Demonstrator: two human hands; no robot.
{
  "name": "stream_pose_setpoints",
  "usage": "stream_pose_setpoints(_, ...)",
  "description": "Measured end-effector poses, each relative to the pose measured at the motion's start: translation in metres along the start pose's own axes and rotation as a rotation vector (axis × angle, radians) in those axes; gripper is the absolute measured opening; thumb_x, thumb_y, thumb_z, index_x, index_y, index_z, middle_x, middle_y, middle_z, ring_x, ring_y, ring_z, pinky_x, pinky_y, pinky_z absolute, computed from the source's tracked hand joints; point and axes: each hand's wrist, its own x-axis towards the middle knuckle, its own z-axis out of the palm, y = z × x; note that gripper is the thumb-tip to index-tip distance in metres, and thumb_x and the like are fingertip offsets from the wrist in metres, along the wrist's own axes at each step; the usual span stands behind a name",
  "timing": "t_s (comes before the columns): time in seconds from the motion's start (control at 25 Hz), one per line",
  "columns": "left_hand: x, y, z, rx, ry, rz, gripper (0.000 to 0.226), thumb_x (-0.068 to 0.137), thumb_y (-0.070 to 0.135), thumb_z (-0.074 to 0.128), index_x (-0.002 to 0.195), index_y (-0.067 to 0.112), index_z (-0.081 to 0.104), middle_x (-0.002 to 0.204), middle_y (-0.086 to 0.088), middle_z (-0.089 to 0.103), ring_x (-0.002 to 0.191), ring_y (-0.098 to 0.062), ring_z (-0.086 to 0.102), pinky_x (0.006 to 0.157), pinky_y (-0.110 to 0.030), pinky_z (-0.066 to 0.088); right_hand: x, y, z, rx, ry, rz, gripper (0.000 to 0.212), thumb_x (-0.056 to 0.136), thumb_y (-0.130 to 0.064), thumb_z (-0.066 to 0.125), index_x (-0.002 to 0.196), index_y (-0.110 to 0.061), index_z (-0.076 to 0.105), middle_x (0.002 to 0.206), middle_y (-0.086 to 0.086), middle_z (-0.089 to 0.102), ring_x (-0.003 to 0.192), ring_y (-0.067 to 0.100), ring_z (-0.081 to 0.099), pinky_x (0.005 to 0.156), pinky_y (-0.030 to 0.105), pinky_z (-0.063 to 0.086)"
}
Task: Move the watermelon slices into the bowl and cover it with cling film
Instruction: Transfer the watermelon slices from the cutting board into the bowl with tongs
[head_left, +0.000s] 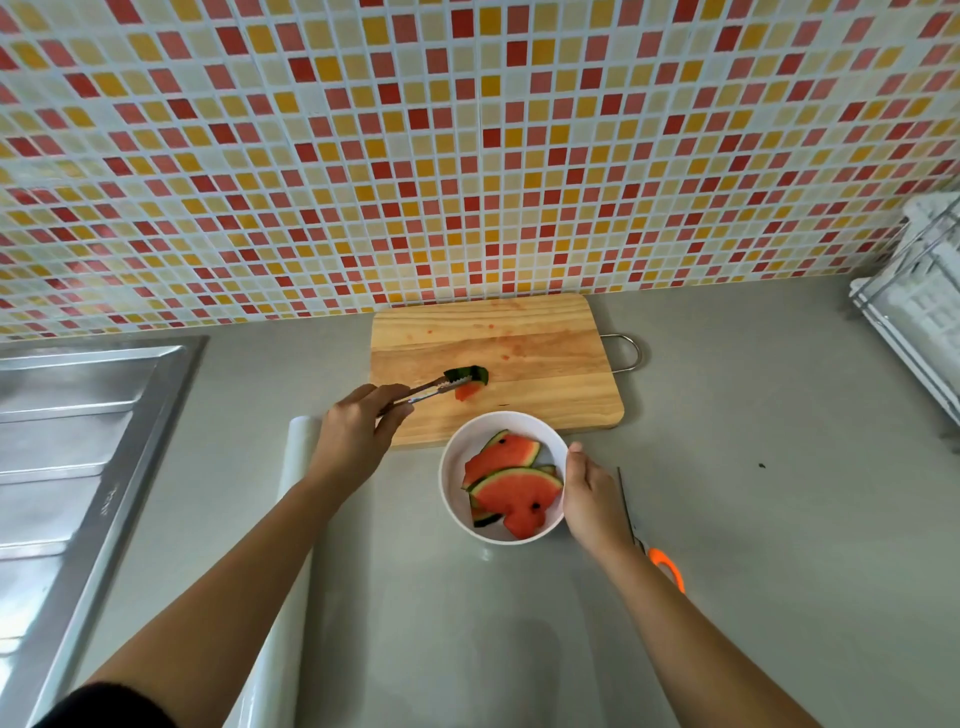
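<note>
My left hand (358, 431) grips metal tongs (426, 391) whose tips pinch a small watermelon slice (467, 383) on the wooden cutting board (540, 358). A white bowl (453, 467) stands just in front of the board and holds several watermelon slices (511, 480). My right hand (592, 501) holds the bowl's right rim, thumb on the edge. A roll of cling film (298, 467) lies on the counter under my left forearm, partly hidden by it.
Scissors with an orange handle (667, 566) lie right of my right hand. A steel sink drainboard (72, 467) fills the left side. A wire dish rack (919, 332) stands at the far right. The tiled wall rises behind the board.
</note>
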Motion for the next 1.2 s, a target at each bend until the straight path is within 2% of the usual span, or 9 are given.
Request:
stream_pose_setpoints(0.16, 0.006, -0.001, -0.001, 0.029, -0.034, -0.065, 0.023, 0.089, 0.014, 0.063, 0.11, 0.006, 0.07, 0.092, -0.017, 0.068, 0.075, -0.033, 0.061, 0.066, -0.027, 0.041, 0.0, -0.001, 0.0, -0.008, 0.002, -0.009, 0.049, 0.099, -0.034, 0.026, 0.058, -0.01, 0.039, 0.056, 0.003, 0.05, 0.057, 0.017, 0.049, 0.055, 0.026, 0.036)
stream_pose_setpoints(0.24, 0.005, 0.004, -0.01, 0.048, 0.02, 0.03, 0.023, 0.088, 0.012, 0.064, 0.109, 0.005, 0.07, 0.089, -0.016, 0.068, 0.071, -0.031, 0.062, 0.064, -0.026, 0.042, 0.0, -0.002, 0.001, -0.011, -0.009, -0.001, 0.05, 0.099, -0.035, 0.025, 0.06, -0.009, 0.042, 0.057, 0.004, 0.051, 0.057, 0.016, 0.05, 0.056, 0.025, 0.036)
stream_pose_setpoints(0.32, -0.001, 0.009, -0.021, -0.017, 0.071, 0.18, 0.022, 0.088, 0.014, 0.065, 0.107, 0.005, 0.07, 0.085, -0.009, 0.067, 0.067, -0.02, 0.06, 0.062, -0.022, 0.044, 0.0, -0.002, 0.0, -0.014, -0.016, 0.005, 0.05, 0.099, -0.036, 0.024, 0.06, -0.01, 0.041, 0.055, 0.003, 0.048, 0.055, 0.015, 0.048, 0.054, 0.028, 0.034)
stream_pose_setpoints(0.44, -0.018, 0.01, -0.029, -0.107, 0.015, 0.37, 0.028, 0.089, 0.025, 0.059, 0.107, 0.007, 0.07, 0.084, -0.002, 0.065, 0.07, -0.008, 0.056, 0.067, -0.016, 0.046, 0.0, -0.001, -0.001, -0.016, -0.006, 0.009, 0.051, 0.099, -0.037, 0.024, 0.055, -0.014, 0.035, 0.052, 0.001, 0.044, 0.051, 0.014, 0.045, 0.051, 0.03, 0.031)
stream_pose_setpoints(0.56, -0.035, 0.007, -0.02, 0.099, -0.001, 0.564, 0.025, 0.088, 0.017, 0.061, 0.106, 0.002, 0.069, 0.082, -0.012, 0.067, 0.069, -0.024, 0.062, 0.063, -0.032, 0.053, 0.0, 0.0, -0.001, -0.006, -0.006, 0.015, 0.05, 0.099, -0.037, 0.025, 0.056, -0.015, 0.035, 0.051, 0.0, 0.043, 0.051, 0.015, 0.044, 0.052, 0.031, 0.032)
stream_pose_setpoints(0.68, -0.042, 0.006, -0.013, 0.279, -0.035, 0.638, 0.035, 0.082, 0.006, 0.069, 0.115, 0.008, 0.06, 0.083, -0.012, 0.067, 0.066, -0.027, 0.061, 0.051, -0.034, 0.053, 0.0, -0.001, 0.001, -0.006, -0.016, 0.011, 0.049, 0.099, -0.037, 0.025, 0.057, -0.014, 0.035, 0.053, 0.001, 0.045, 0.053, 0.016, 0.045, 0.053, 0.031, 0.033)
stream_pose_setpoints(0.96, -0.041, -0.001, -0.048, 0.368, -0.069, 0.578, 0.036, 0.089, 0.024, 0.05, 0.111, 0.004, 0.07, 0.083, -0.013, 0.066, 0.069, -0.029, 0.064, 0.049, -0.033, 0.053, 0.0, -0.002, -0.002, 0.004, -0.03, 0.025, 0.05, 0.099, -0.038, 0.024, 0.061, -0.011, 0.041, 0.057, 0.004, 0.048, 0.056, 0.017, 0.047, 0.054, 0.03, 0.034)
stream_pose_setpoints(1.08, -0.048, 0.012, -0.049, 0.151, -0.069, 0.343, 0.037, 0.088, 0.028, 0.054, 0.114, 0.006, 0.068, 0.085, -0.011, 0.065, 0.072, -0.024, 0.062, 0.057, -0.033, 0.054, -0.002, -0.002, -0.001, 0.012, -0.026, 0.022, 0.049, 0.099, -0.038, 0.024, 0.058, -0.014, 0.036, 0.055, 0.002, 0.045, 0.054, 0.017, 0.044, 0.053, 0.032, 0.033)
stream_pose_setpoints(1.2, -0.054, 0.032, -0.032, -0.046, -0.152, 0.153, 0.032, 0.082, 0.014, 0.072, 0.113, 0.006, 0.069, 0.086, -0.01, 0.064, 0.071, -0.024, 0.065, 0.063, -0.035, 0.055, -0.001, -0.004, 0.0, 0.012, -0.027, 0.03, 0.05, 0.099, -0.038, 0.024, 0.057, -0.014, 0.037, 0.055, 0.002, 0.046, 0.056, 0.019, 0.046, 0.054, 0.031, 0.034)
